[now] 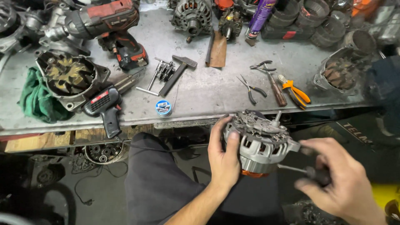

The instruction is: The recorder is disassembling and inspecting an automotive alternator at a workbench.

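Clearly the alternator point(260, 143) was whole, its covers on, held off the bench's point(200, 93) front edge over the lap. The left hand point(223, 156) clamped its side; the right hand's point(339, 183) fingers closed round a screwdriver point(308, 171) at its housing, fasteners seemingly left to work.

A silver-grey ribbed cast-metal alternator point(260, 141) shows a copper-orange band at its lower edge. On the dull grey, scuffed steel workbench point(208, 89) lie a crumpled dark green cloth rag point(35, 100), a red-and-black cordless drill point(110, 29), a black pistol-shaped soldering gun with a red label point(104, 108), a small blue-and-white round tin point(163, 108), orange-and-black handled pliers point(295, 92), a brown wooden-handled screwdriver point(276, 88) and a purple spray can point(260, 16).
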